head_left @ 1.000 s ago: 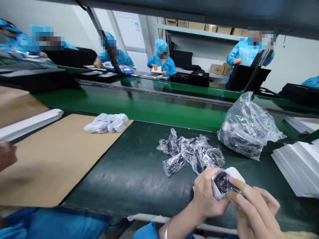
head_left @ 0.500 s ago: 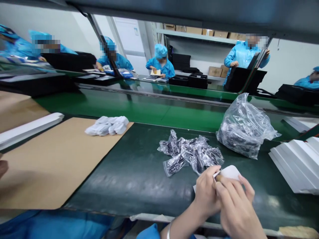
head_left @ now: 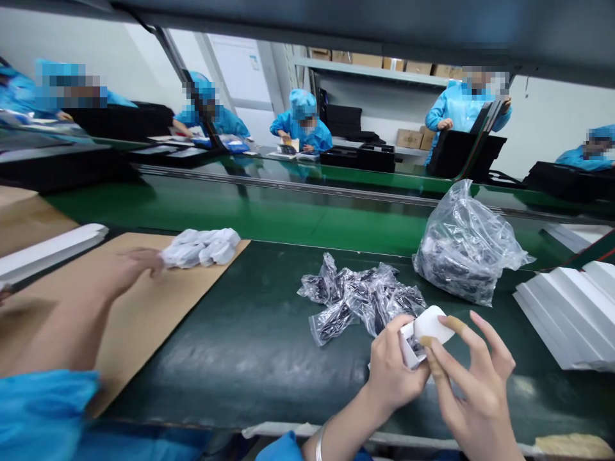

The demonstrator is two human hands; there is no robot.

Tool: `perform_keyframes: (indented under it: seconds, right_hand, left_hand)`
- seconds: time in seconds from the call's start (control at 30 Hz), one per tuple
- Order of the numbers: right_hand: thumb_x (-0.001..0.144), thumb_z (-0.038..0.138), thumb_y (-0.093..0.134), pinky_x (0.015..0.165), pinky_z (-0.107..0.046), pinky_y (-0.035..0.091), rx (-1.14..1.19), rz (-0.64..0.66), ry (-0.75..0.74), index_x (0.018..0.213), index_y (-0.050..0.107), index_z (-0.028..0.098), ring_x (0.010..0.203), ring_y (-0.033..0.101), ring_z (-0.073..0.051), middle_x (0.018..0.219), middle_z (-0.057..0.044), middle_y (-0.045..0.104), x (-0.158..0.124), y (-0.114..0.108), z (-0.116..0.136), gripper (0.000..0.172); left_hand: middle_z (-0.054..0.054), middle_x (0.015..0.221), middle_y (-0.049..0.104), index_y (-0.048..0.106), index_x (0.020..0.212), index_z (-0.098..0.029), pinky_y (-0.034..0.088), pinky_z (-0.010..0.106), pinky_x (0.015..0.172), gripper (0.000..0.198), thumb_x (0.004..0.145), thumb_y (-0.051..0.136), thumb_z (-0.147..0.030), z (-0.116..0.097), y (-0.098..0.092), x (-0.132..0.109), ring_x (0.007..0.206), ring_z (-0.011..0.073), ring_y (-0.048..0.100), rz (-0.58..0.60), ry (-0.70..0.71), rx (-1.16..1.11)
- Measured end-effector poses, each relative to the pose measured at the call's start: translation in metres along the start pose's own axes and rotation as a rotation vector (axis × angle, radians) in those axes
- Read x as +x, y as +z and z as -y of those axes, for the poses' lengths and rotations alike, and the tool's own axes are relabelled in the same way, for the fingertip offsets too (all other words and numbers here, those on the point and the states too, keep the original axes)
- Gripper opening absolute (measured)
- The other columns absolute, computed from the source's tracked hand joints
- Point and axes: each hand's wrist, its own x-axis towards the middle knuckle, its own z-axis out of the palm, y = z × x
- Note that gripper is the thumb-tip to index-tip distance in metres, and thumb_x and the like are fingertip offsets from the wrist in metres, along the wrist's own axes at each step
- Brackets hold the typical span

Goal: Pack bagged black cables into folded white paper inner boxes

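My left hand (head_left: 396, 365) is closed around a small white box (head_left: 412, 352), tilted with its open end facing up. Something greyish shows inside that end; I cannot make out what it is. The box's rounded lid flap (head_left: 432, 324) stands raised, with the thumb and index finger of my right hand (head_left: 480, 378) on it, the other fingers spread. Just beyond the box lies a pile of small clear plastic bags (head_left: 365, 294) with dark items in them.
A large clear bag (head_left: 468, 250) of dark items stands behind, near folded white card (head_left: 567, 314) at right. A co-worker's arm (head_left: 96, 288) reaches over brown cardboard (head_left: 158, 307) to a white wrapped bundle (head_left: 202, 246). A green conveyor (head_left: 288, 211) runs behind; several people sit or stand beyond.
My right hand has opened out, and the box's open end now shows beneath the raised flap. A co-worker's arm has come in from the left to the white bundle. The view has shifted slightly.
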Motion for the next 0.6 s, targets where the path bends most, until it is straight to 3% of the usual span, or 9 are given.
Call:
perform_keyframes:
  seconds: [0.1, 0.17, 0.27, 0.33, 0.4, 0.5, 0.6]
  right_hand:
    - [0.087, 0.01, 0.056, 0.101, -0.051, 0.033, 0.109, 0.114, -0.011, 0.107, 0.068, 0.025, 0.139, 0.03, -0.036, 0.136, -0.007, 0.051, 0.004, -0.009, -0.001, 0.029]
    - [0.088, 0.012, 0.057, 0.099, -0.045, 0.042, 0.235, 0.095, 0.037, 0.114, 0.068, 0.031, 0.135, 0.038, -0.03, 0.137, -0.004, 0.05, 0.003, -0.014, -0.002, 0.034]
    - [0.093, 0.016, 0.053, 0.083, -0.028, 0.055, 0.561, 0.007, 0.337, 0.128, 0.061, 0.035, 0.112, 0.06, -0.018, 0.132, -0.004, 0.056, 0.0, -0.014, -0.004, 0.041]
    - [0.097, 0.023, 0.049, 0.076, -0.023, 0.057, 0.794, 0.124, 0.543, 0.123, 0.067, 0.032, 0.101, 0.067, -0.017, 0.121, -0.006, 0.065, 0.0, -0.011, -0.007, 0.033]
    - [0.096, 0.032, 0.051, 0.077, -0.024, 0.058, 0.956, 0.284, 0.63, 0.107, 0.075, 0.027, 0.094, 0.069, -0.019, 0.107, -0.008, 0.07, 0.003, -0.009, -0.007, 0.027]
    - [0.09, 0.034, 0.062, 0.073, -0.023, 0.057, 0.992, 0.324, 0.604, 0.101, 0.077, 0.024, 0.084, 0.068, -0.018, 0.095, -0.007, 0.07, 0.009, -0.011, -0.003, 0.022]
    - [0.085, 0.023, 0.067, 0.069, -0.019, 0.056, 0.769, 0.239, 0.463, 0.107, 0.075, 0.027, 0.079, 0.067, -0.014, 0.089, -0.004, 0.067, 0.01, -0.016, 0.007, 0.023]
  left_hand:
    - [0.007, 0.091, 0.067, 0.043, 0.118, -0.021, 0.059, 0.031, 0.065, 0.037, 0.085, 0.055, -0.033, -0.001, -0.004, -0.003, 0.077, 0.0214, 0.071, -0.037, 0.096, 0.019]
    - [0.008, 0.092, 0.067, 0.044, 0.119, -0.02, 0.059, 0.029, 0.064, 0.037, 0.089, 0.055, -0.04, -0.003, -0.008, -0.005, 0.077, 0.0206, 0.071, -0.08, 0.129, 0.045]
    - [0.008, 0.094, 0.067, 0.045, 0.118, -0.02, 0.058, 0.026, 0.063, 0.041, 0.09, 0.058, -0.048, -0.009, -0.012, -0.007, 0.075, 0.0187, 0.071, -0.109, 0.104, 0.072]
    - [0.007, 0.092, 0.067, 0.045, 0.117, -0.02, 0.058, 0.027, 0.064, 0.041, 0.091, 0.058, -0.048, -0.013, -0.012, -0.007, 0.074, 0.018, 0.07, -0.106, 0.091, 0.074]
    - [0.006, 0.09, 0.067, 0.045, 0.117, -0.02, 0.058, 0.027, 0.065, 0.039, 0.092, 0.057, -0.047, -0.017, -0.01, -0.007, 0.072, 0.0178, 0.07, -0.108, 0.097, 0.086]
    - [0.008, 0.091, 0.066, 0.044, 0.122, -0.017, 0.059, 0.029, 0.065, 0.041, 0.093, 0.055, -0.045, -0.016, -0.007, -0.011, 0.07, 0.0177, 0.068, -0.122, 0.12, 0.135]
    - [0.012, 0.1, 0.065, 0.041, 0.129, -0.013, 0.061, 0.032, 0.071, 0.045, 0.095, 0.05, -0.041, -0.012, -0.003, -0.017, 0.083, 0.0204, 0.07, -0.157, 0.166, 0.235]
